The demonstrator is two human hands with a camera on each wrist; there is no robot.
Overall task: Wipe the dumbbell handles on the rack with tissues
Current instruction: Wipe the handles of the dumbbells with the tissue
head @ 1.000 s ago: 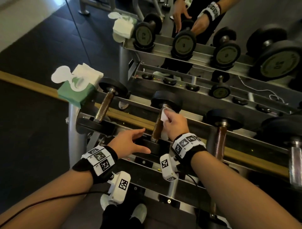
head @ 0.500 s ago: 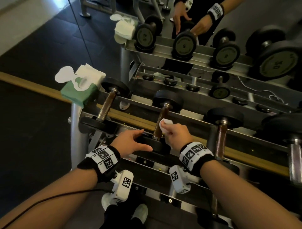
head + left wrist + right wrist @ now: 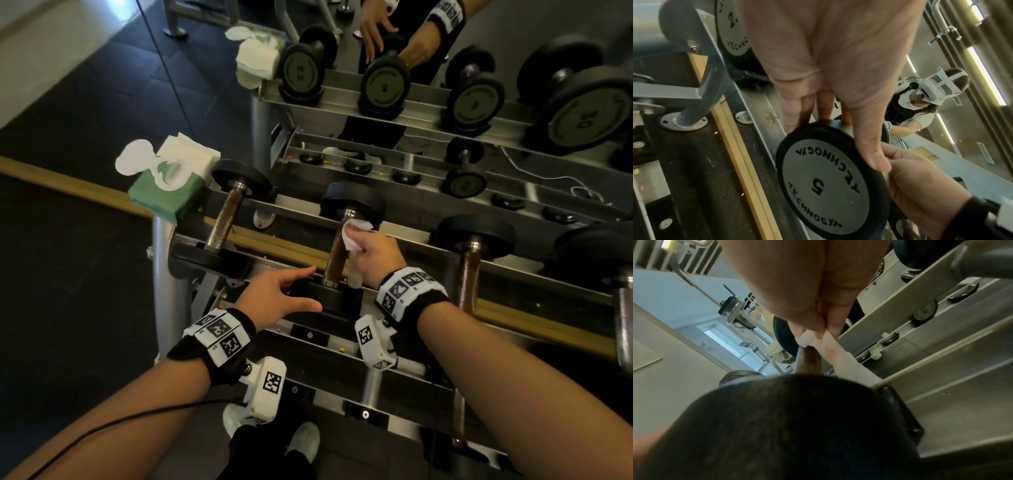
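Observation:
The middle dumbbell lies on the rack's top tier, its brown handle (image 3: 335, 263) running between two black heads. My right hand (image 3: 356, 236) grips a white tissue (image 3: 358, 229) wrapped round the handle's far end, just below the far head (image 3: 352, 204). In the right wrist view the tissue (image 3: 809, 339) is pinched on the handle (image 3: 807, 360) beyond the dark near head (image 3: 797, 426). My left hand (image 3: 291, 291) rests with straight fingers on the near head (image 3: 329, 301). The left wrist view has the thumb (image 3: 873, 151) across the rim of the plate marked 5 (image 3: 824, 183).
A green tissue box (image 3: 164, 195) with white sheets pulled up sits on the rack's left end. More dumbbells lie to the left (image 3: 226, 219) and to the right (image 3: 471, 263). A mirror behind repeats the rack. A lower shelf (image 3: 342, 373) and my shoes (image 3: 305, 442) are below.
My right hand slid the tissue down the handle toward the near head, then back up to the far end. The left hand has stayed on the near head.

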